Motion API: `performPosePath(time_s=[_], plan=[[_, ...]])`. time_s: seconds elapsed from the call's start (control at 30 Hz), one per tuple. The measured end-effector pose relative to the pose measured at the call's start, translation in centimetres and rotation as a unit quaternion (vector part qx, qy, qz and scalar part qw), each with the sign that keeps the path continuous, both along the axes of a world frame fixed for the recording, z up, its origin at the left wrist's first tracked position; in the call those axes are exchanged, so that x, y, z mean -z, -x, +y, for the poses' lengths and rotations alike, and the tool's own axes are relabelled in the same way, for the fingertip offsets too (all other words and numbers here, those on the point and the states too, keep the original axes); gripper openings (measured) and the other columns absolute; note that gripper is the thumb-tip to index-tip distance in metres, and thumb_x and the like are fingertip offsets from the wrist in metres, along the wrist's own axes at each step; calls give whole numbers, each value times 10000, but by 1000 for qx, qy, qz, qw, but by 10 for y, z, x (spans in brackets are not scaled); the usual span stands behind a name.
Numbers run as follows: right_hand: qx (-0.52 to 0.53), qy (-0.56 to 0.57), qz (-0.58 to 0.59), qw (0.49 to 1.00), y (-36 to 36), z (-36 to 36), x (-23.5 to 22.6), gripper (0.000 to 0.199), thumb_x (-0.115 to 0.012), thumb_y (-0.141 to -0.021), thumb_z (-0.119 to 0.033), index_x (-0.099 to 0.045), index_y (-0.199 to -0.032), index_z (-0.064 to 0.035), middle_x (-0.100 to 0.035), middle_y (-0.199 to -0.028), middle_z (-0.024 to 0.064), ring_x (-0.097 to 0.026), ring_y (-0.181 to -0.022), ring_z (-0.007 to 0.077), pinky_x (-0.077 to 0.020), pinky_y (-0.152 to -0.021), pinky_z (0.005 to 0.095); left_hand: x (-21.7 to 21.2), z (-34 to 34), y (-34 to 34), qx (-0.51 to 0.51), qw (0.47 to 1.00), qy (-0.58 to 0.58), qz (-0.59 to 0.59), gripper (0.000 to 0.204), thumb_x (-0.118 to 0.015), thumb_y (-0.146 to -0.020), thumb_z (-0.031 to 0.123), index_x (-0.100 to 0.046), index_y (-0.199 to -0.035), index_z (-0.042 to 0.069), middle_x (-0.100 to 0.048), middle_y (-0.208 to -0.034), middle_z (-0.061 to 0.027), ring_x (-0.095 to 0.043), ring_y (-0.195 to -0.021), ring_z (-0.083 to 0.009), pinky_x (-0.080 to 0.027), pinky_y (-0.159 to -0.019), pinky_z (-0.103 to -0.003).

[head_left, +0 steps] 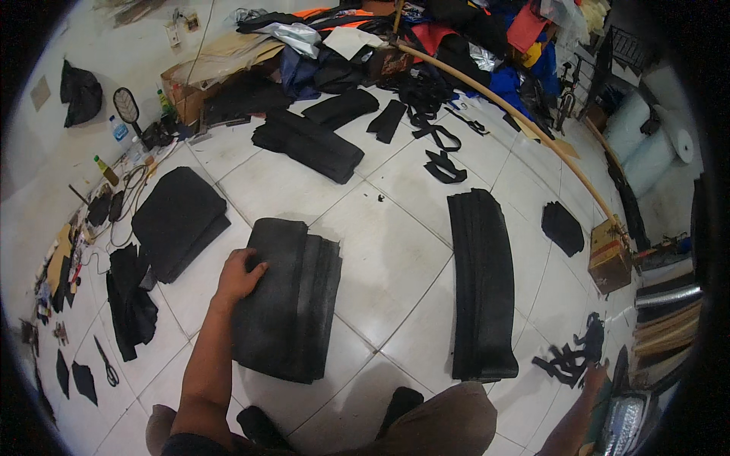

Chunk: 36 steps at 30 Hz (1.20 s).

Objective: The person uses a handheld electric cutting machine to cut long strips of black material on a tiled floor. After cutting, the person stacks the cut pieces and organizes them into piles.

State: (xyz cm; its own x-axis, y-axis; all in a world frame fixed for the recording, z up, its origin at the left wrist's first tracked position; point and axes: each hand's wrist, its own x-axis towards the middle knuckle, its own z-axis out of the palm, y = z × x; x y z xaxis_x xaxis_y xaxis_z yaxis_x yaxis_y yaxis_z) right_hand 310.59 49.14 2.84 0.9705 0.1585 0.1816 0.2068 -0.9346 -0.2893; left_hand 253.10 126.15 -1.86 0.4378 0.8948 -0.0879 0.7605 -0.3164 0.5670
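My left hand (242, 275) lies on the left side of a stack of black fabric pieces (285, 304), thumb apart from the fingers, on the tiled floor in front of me. Far to the right, my right hand (595, 378) is at a loose bunch of black strips (566, 362). Its fingers are small and partly hidden there, so their grip is unclear. Between the hands, a long narrow stack of black fabric (483, 289) lies on the tiles, touched by neither hand.
More black pieces lie left (179, 224), at the back (308, 144) and at the right (563, 228). Scissors (106, 361) are on the left floor. A long wooden pole (517, 114) slants down to a cardboard box (610, 254). Heaped coloured fabric (441, 38) fills the back.
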Motion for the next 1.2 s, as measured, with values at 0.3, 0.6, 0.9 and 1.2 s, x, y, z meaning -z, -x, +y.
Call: performPosePath(time_s=[0.3,0.6,0.9,1.2], plan=[[-109,19,-161,981,-9,140,-18,238,-596,-773,-28,-530,-998,13,-565,-973,202,-551,-954,382,-451,-815,442,32,-7,-26,-28,996,-79,27,666,-680,-803,406,-489,-1302,7,-411,-1372,-262,-390,-1279,-408,-332,-1062,-446],[-316,-158,92,931,27,412,-5,133,-605,-841,-29,-579,-964,13,-620,-954,146,-629,-887,249,-539,-769,332,47,-15,-71,-107,975,-135,141,759,-561,-868,513,-342,-1423,44,-259,-1483,-259,-210,-1387,-427,-162,-1133,-508],[-484,-31,187,854,38,717,163,414,-643,-835,-294,-521,-1175,-91,-532,-1168,175,-544,-1074,349,-466,-897,406,65,-2,-94,-117,969,-102,191,744,-519,-891,467,-275,-1455,49,-258,-1484,-251,-239,-1382,-404,-180,-1136,-489],[-359,48,60,930,43,853,250,661,-524,-870,-514,-395,-1395,-133,-296,-1464,202,-207,-1373,406,-154,-1092,603,71,27,-98,-102,972,-100,188,762,-560,-853,402,-280,-1437,1,-261,-1466,-283,-254,-1360,-446,-184,-1117,-535]])
